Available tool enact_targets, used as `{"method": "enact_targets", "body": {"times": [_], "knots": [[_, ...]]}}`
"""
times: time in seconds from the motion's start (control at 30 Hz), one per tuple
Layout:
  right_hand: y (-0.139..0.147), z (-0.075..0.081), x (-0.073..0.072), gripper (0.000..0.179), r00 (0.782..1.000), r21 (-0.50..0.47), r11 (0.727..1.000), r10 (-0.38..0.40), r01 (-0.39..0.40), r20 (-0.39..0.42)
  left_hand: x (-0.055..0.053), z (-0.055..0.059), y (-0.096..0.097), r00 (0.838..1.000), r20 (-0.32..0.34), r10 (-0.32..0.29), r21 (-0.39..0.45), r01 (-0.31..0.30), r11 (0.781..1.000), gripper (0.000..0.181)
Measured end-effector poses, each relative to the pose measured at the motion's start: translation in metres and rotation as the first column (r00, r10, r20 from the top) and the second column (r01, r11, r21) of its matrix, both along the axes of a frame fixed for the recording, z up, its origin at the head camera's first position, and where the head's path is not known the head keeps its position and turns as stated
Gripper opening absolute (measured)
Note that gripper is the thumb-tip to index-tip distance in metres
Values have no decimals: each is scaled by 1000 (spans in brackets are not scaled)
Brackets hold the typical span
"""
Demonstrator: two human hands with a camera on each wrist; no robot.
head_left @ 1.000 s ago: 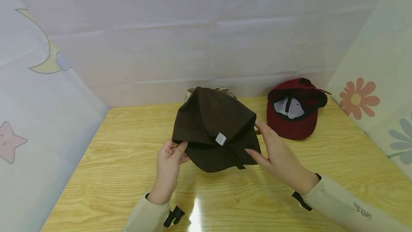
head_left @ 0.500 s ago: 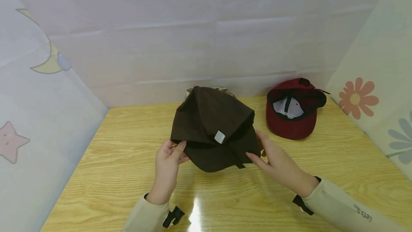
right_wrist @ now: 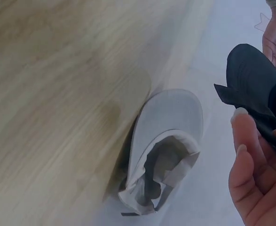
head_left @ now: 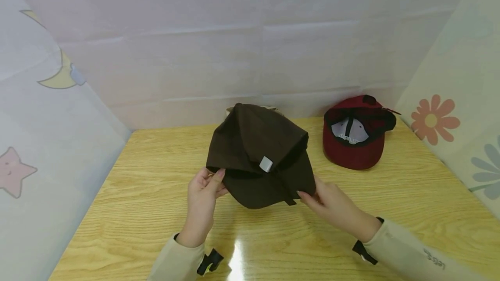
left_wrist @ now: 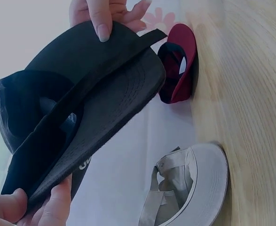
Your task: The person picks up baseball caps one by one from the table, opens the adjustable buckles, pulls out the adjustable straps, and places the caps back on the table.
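A dark brown cap (head_left: 261, 138) is held up above the table, crown away from the person and brim toward them. My left hand (head_left: 201, 203) pinches its left edge, where brim and crown meet. At the brim's right corner, my right hand (head_left: 337, 207) grips with the thumb on top; its other fingers are partly hidden behind the brim. A small light tag (head_left: 266, 164) sits on the crown. In the left wrist view a dark strap (left_wrist: 95, 75) crosses the brim. Behind the brown cap lies a beige cap (right_wrist: 170, 113), mostly hidden in the head view.
A dark red cap (head_left: 353, 155) lies at the table's back right, its opening facing the person. The wooden table (head_left: 156, 164) meets a pale back wall (head_left: 250, 68), with printed walls at left and right.
My right hand has slid down the cap's right side to the brim's corner and taken hold there. The brown cap has shifted slightly left. My left hand keeps its grip.
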State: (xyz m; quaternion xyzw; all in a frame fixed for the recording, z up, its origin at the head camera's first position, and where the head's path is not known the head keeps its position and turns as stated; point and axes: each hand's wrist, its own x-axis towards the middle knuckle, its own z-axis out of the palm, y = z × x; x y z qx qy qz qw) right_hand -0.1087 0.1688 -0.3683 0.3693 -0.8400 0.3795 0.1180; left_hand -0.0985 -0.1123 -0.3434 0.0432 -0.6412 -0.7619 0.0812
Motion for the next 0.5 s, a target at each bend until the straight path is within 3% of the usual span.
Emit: {"method": "enact_targets", "body": {"times": [0.3,0.5], "knots": [[-2,-3,2,19,985,-83,995,64,-52,158,-2,4,-1,1000,23,-22,-52,23,998,18],[-5,-9,2,19,989,-163,983,102,-84,108,0,3,-1,995,13,-95,-99,96,990,24]]}}
